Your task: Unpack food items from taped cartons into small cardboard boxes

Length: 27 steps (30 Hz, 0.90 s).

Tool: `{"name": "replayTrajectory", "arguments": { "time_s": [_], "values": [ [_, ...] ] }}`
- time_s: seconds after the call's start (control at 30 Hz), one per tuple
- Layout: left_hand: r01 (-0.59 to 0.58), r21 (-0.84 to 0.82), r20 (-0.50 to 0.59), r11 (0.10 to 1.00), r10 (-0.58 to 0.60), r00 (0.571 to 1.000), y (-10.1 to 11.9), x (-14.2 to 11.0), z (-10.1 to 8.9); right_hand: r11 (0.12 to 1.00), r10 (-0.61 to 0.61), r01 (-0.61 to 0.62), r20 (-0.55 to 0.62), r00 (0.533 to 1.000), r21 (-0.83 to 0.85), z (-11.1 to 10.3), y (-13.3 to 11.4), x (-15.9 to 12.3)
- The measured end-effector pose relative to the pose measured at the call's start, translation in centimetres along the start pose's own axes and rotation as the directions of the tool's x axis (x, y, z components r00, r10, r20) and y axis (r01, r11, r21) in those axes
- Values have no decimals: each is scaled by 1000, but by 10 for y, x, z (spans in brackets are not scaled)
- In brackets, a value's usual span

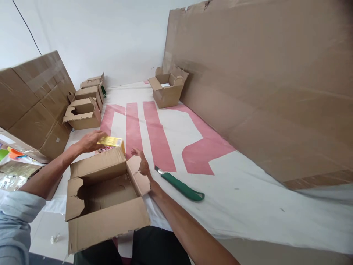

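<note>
An open cardboard box [109, 215] stands at the near edge of the table, its flaps folded outward and the inside bare. Just beyond its far flap, my left hand [92, 141] grips a small yellow printed box [113, 141] from the left end. The lower part of that small box is hidden behind the flap. My right hand [142, 162] is beside the right flap, partly covered by it, with its fingers stretched toward the yellow box but apart from it. A green box cutter [182, 187] lies to the right of my right forearm, its blade end pointing away to the left.
Several small open cardboard boxes [87, 119] line the left back, beside a large carton [35, 99]. Another open box [168, 96] sits at the back. A huge cardboard panel [261, 84] borders the right. White-and-pink cloth [190, 154] covers the table.
</note>
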State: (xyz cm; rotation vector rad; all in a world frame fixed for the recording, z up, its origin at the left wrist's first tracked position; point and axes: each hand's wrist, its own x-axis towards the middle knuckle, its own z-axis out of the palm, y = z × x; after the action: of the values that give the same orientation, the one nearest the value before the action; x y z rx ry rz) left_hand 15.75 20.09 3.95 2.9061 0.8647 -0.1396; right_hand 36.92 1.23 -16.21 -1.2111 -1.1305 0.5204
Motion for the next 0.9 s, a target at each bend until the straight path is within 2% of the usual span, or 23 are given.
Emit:
{"name": "replayTrajectory", "arguments": {
  "time_s": [0.07,0.13,0.2,0.3,0.43,0.53,0.7,0.9],
  "values": [
    [181,37,-18,983,-180,984,-33,-4,-9,999,30,-30,-32,999,11,2,0,0],
    [374,58,-56,926,-371,927,-63,-7,-18,999,39,-39,-29,999,-11,5,0,-1],
    [474,67,-87,878,-468,880,-87,-8,-26,999,42,-43,-40,998,-31,7,-1,-1],
    [536,62,-143,842,-524,839,-107,-5,-28,999,34,-35,-39,999,-29,6,-1,-3],
    [605,44,-232,795,-581,780,-111,3,-20,998,11,-10,25,1000,-55,0,1,-6],
    [649,33,-299,760,-612,732,-108,9,-10,997,35,-34,16,999,-68,0,2,-7],
    [647,21,-318,762,-608,727,-102,20,4,996,56,-53,36,998,-68,1,-1,-9],
    [661,-54,-362,748,-632,686,-105,41,11,997,42,-38,60,997,-72,-4,-11,-13]
  ]
}}
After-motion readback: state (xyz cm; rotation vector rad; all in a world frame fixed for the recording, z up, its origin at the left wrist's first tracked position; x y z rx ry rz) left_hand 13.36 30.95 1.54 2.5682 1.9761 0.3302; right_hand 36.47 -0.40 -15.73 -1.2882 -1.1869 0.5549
